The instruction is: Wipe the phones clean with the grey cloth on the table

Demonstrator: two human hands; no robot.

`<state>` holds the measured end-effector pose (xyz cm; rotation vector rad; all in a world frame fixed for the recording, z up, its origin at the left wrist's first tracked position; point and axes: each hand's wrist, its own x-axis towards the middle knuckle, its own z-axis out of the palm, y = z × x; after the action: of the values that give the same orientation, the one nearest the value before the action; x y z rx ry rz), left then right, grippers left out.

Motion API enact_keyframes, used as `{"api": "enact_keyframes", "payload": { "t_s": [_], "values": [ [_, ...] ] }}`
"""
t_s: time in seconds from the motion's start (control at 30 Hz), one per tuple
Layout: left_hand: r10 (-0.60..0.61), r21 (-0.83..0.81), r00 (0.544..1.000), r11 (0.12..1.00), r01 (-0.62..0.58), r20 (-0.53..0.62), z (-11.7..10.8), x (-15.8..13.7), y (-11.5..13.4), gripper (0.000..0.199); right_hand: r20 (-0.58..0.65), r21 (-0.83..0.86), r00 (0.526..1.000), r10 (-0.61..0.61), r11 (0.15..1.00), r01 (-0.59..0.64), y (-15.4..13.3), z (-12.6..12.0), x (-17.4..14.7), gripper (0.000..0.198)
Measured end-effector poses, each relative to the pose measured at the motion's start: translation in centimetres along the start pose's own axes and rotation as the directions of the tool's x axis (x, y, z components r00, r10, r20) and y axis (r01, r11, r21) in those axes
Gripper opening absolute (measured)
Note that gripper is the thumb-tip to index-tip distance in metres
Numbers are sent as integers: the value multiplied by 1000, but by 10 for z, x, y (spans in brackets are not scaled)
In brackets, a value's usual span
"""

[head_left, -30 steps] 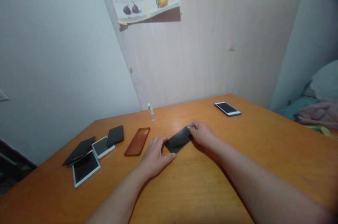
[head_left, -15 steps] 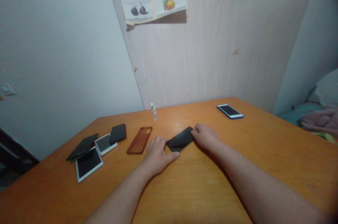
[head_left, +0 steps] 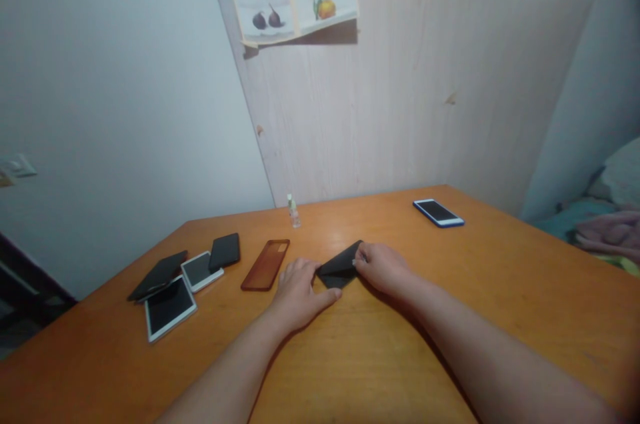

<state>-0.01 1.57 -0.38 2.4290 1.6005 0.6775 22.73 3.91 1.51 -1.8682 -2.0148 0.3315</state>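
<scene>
A black phone (head_left: 336, 265) lies flat on the table between my hands, its glossy face up. My left hand (head_left: 296, 291) grips its near left end, with the forefinger at one corner and the thumb along the near edge. Over the right part of the phone, my right hand (head_left: 379, 265) is closed in a pinch. A small whitish bit shows at its fingertips; what it is I cannot make out. Just left of my left hand lies a translucent brown phone case (head_left: 266, 265).
Several devices lie at the left: a white-framed tablet (head_left: 171, 307), a dark folding case (head_left: 159, 275), a smaller white device (head_left: 201, 271) and a black one (head_left: 225, 251). A small clear bottle (head_left: 294, 214) stands at the back. A blue-edged phone (head_left: 438, 213) lies far right.
My right hand has moved a little left, from the phone's right end onto its face. My left hand and the phone have stayed put.
</scene>
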Motion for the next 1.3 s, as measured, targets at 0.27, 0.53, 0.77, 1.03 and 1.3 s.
{"api": "enact_keyframes", "payload": {
  "t_s": [0.27,0.53,0.77,1.03,1.3],
  "values": [
    [-14,-4,1000,1000,14,3,-4,0,5,49,-25,43,1000,10,999,-9,11,2,7,17],
    [23,-67,1000,997,-24,-9,-3,0,1,51,21,215,997,-78,974,72,20,4,8,19],
    [17,-105,1000,994,-17,4,-3,-1,3,50,69,111,996,-63,992,55,27,4,10,13],
    [-15,-81,1000,997,15,9,-2,-1,7,53,100,109,981,-166,982,155,24,8,8,8],
    [-34,-21,997,999,36,67,-7,-1,9,59,65,-56,989,-131,989,134,15,5,5,9]
  ]
}}
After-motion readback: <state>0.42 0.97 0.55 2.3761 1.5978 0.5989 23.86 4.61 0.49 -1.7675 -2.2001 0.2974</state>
